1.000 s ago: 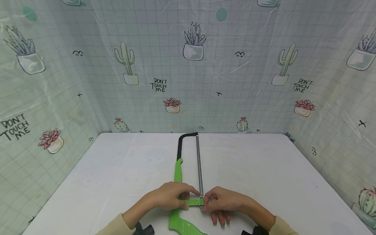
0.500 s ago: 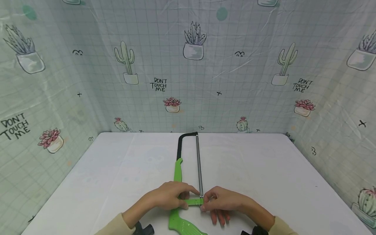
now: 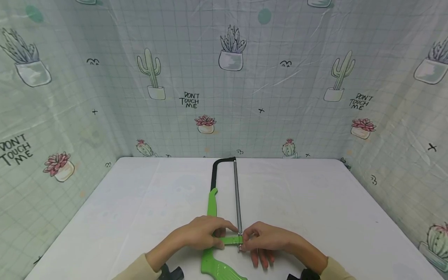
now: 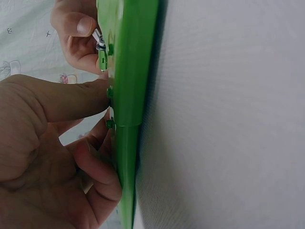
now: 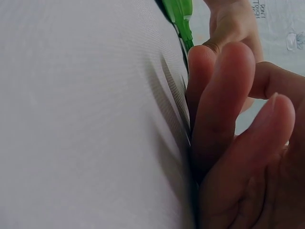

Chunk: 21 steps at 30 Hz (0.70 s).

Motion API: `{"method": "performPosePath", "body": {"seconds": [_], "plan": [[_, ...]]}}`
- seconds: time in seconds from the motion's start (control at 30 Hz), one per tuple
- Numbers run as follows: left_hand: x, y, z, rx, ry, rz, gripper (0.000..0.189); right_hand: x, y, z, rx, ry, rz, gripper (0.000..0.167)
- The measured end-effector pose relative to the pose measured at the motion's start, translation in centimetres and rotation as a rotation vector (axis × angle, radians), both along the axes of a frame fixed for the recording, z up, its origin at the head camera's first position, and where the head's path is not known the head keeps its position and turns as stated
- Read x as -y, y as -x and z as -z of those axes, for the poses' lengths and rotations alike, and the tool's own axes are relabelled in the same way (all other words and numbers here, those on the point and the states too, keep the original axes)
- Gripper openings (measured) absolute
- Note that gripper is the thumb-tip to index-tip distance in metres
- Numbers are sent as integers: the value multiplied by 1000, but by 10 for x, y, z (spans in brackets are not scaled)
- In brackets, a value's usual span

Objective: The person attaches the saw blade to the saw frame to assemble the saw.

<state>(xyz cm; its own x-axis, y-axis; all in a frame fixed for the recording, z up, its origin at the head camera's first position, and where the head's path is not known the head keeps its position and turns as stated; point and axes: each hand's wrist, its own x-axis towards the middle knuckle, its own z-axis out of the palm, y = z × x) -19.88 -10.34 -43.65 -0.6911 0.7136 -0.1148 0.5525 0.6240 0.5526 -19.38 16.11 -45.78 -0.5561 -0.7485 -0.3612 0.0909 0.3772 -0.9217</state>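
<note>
A hacksaw (image 3: 212, 204) with a green handle and black front frame lies on the white table, its grey blade (image 3: 237, 194) on the right side. My left hand (image 3: 201, 232) holds the green frame, thumb by the short green crosspiece (image 3: 231, 240) and index fingertip near the blade's lower end. At the crosspiece's right end, my right hand (image 3: 267, 237) pinches a small metal wing nut (image 4: 98, 39) between thumb and index finger. Its other fingers (image 5: 224, 100) hang just over the table. Part of the wing nut is hidden by fingertips in the head view.
The white tabletop (image 3: 157, 202) surrounds the saw. Behind and at both sides hangs a cactus-print cloth (image 3: 245, 97). Black wrist mounts (image 3: 171, 273) show at the bottom edge.
My right thumb and index finger shift in towards the wing nut's end and then back a little, baring the metal tip. The hacksaw and my left hand stay in place.
</note>
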Motion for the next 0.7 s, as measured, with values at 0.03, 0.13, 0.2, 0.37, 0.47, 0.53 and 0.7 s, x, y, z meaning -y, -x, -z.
{"method": "performPosePath", "body": {"seconds": [0.03, 0.13, 0.2, 0.37, 0.47, 0.53, 0.7], "plan": [[0, 0, 0, 0, 2, 0, 45, 0, 0, 0, 5, -1, -1, 13], [1, 1, 0, 0, 2, 3, 45, -1, 1, -1, 19, 1, -3, 12], [1, 1, 1, -2, 2, 4, 45, -1, 1, -1, 24, 1, -6, 12], [1, 1, 1, -6, 3, 5, 45, -2, 0, -2, 27, 2, -11, 10], [1, 1, 1, -7, 4, 2, 46, -2, 0, -2, 17, -1, -8, 9], [1, 1, 1, -9, 4, 1, 46, -2, 1, -2, 9, -1, -8, 9], [0, 0, 1, -7, -3, -1, 45, -2, 1, -1, 4, 2, -10, 8]]}}
